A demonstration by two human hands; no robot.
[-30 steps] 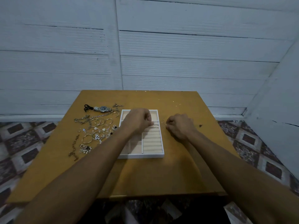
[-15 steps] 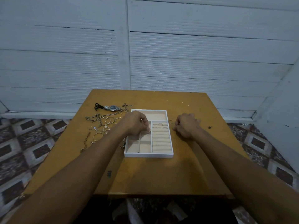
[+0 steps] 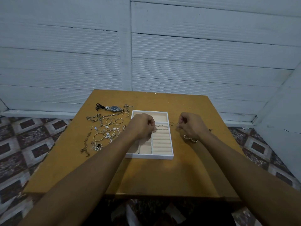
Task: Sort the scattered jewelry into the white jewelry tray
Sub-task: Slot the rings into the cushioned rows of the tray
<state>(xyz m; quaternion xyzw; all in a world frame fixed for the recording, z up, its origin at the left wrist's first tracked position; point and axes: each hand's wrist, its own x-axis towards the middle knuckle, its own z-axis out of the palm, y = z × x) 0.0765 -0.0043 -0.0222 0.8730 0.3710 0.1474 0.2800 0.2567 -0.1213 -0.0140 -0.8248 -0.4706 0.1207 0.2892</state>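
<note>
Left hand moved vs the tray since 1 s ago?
Yes. The left hand has slid slightly toward the white tray's near edge, off the far ring rows.

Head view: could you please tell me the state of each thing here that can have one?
white jewelry tray, lidless, flat on the table, a few rings slotted in its far rolls.
left hand, fingers curled over tray; hold unclear.
right hand, fingers curled right of tray; hold unclear.
watch, lying outside tray.
loose jewelry, scattered left of tray, unsorted.
loose rings, on table near right hand.
</note>
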